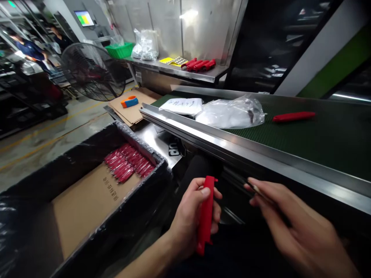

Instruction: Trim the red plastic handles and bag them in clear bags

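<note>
The left hand is clenched around a red plastic handle, holding it upright, near and low in the view, just in front of the steel edge of the conveyor. The right hand pinches a thin dark strip between thumb and fingertips, its tip pointing left toward the handle but not yet touching it; the strip is blurred and may be a blade or a metal insert, though I cannot tell which. To the near left stands a cardboard box lined with black film, and in its far corner lies a neat row of finished red pieces; most of the box floor shows bare, so by that measure the work looks to be at an early stage, with the piece in hand not yet put together. On the green belt to the far right lie one more red handle and a clear plastic bag, whose contents are hard to make out. More red handles rest on the far steel shelf. The right wrist is cut off by the frame's edge.
</note>
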Motion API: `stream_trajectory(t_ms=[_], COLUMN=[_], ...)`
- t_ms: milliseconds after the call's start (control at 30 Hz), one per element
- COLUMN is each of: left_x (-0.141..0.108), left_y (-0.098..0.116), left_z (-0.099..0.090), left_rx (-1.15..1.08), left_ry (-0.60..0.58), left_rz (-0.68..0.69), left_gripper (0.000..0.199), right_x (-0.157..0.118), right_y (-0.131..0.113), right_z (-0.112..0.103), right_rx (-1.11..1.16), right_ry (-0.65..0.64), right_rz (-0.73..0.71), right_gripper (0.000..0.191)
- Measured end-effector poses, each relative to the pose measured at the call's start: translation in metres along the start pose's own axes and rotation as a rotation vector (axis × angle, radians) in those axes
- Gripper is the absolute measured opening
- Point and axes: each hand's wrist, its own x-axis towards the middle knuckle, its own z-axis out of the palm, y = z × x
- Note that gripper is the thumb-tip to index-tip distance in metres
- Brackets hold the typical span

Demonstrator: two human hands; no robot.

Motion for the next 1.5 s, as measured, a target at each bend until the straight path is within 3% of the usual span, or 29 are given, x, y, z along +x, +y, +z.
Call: stream_trajectory(t_ms=[167, 533, 1500], left_x=[0.021, 0.041, 0.029], left_y=[0.012, 0.025, 0.016], left_z=[-0.003, -0.021, -0.011], left_rx=[0.026, 0.071, 0.043], left_ry=[-0.001, -0.031, -0.070], left_rz=[-0.088, -0.211, -0.205], left_gripper=[0.027, 0.037, 0.037], right_x=[0.034, 0.054, 0.037], right_y=[-0.006, 0.001, 0.000], right_z=[0.017, 0.032, 0.016], right_rx=[0.101, -0.104, -0.261], right_ry=[-0.115, -0.152, -0.142], right_rz=[-0.037, -0.047, -0.113], right_gripper=[0.049, 0.052, 0.046])
